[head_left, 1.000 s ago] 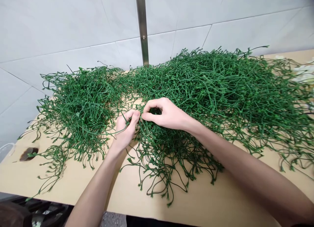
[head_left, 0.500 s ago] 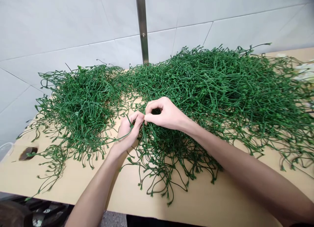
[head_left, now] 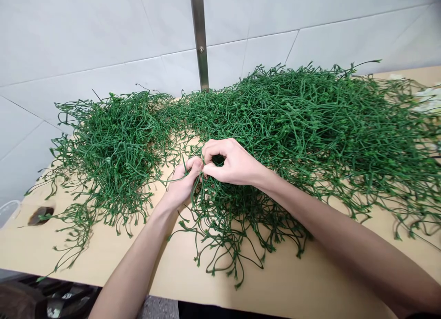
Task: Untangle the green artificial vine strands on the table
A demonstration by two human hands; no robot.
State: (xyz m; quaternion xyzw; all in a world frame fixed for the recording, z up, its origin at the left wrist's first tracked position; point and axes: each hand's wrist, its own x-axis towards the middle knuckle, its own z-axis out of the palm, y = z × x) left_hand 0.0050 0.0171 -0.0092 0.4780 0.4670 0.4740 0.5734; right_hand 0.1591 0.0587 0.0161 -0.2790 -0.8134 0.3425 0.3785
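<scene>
My left hand (head_left: pixel 182 181) is closed on a thin green artificial stem (head_left: pixel 177 178), which runs across its thumb and out to the left. Thumb and fingertips of my right hand (head_left: pixel 229 160) are pinched together, touching the left fingertips; a thin green stem seems to be between them, though the exact contact is hidden. Below both hands, a loose bunch of green plastic stems (head_left: pixel 234 227) with small leafy tips hangs toward the front of the table. A big tangled heap of the same stems (head_left: pixel 310 112) lies behind and to the right.
Another heap of stems (head_left: pixel 117 144) lies at the left on the pale wooden table (head_left: pixel 292 287). A round hole (head_left: pixel 40 215) pierces the tabletop at far left. Behind stands a metal post (head_left: pixel 200 39) against the tiled wall (head_left: pixel 103 30). Whitish petals (head_left: pixel 429 101) lie at far right.
Both hands have shifted only slightly, their fingertips still together. The stem at the left hand has moved up a little, its short end now pointing upward.
</scene>
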